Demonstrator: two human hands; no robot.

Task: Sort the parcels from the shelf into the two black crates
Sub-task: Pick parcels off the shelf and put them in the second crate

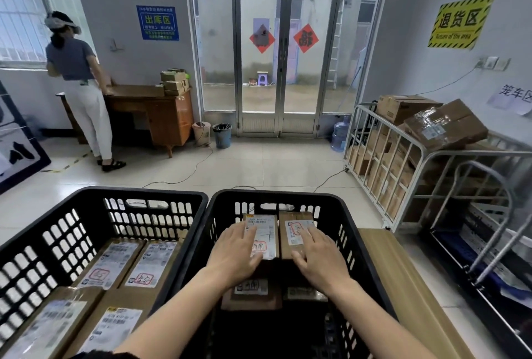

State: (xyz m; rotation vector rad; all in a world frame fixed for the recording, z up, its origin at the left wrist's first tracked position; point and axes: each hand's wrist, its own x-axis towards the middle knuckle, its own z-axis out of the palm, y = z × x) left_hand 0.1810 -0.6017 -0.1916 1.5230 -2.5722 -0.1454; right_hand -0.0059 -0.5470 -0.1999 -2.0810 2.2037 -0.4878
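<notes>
Two black crates stand side by side in front of me. The left crate (pixel 95 197) holds several brown parcels with white labels (pixel 110 262). Inside the right crate (pixel 349 232) two brown parcels lie next to each other on top of others. My left hand (pixel 234 252) rests flat on the left parcel (pixel 263 232), fingers spread over its label. My right hand (pixel 318 256) lies flat on the right parcel (pixel 293 224). Neither hand is closed around a parcel. Lower parcels (pixel 250 289) are partly hidden under my hands.
A wooden board (pixel 403 281) lies right of the crates. A metal cage cart (pixel 403 157) full of cardboard boxes stands at the right. A person (pixel 80 88) stands at a wooden desk (pixel 161 117) far left. Cables cross the tiled floor; glass doors (pixel 264 47) are ahead.
</notes>
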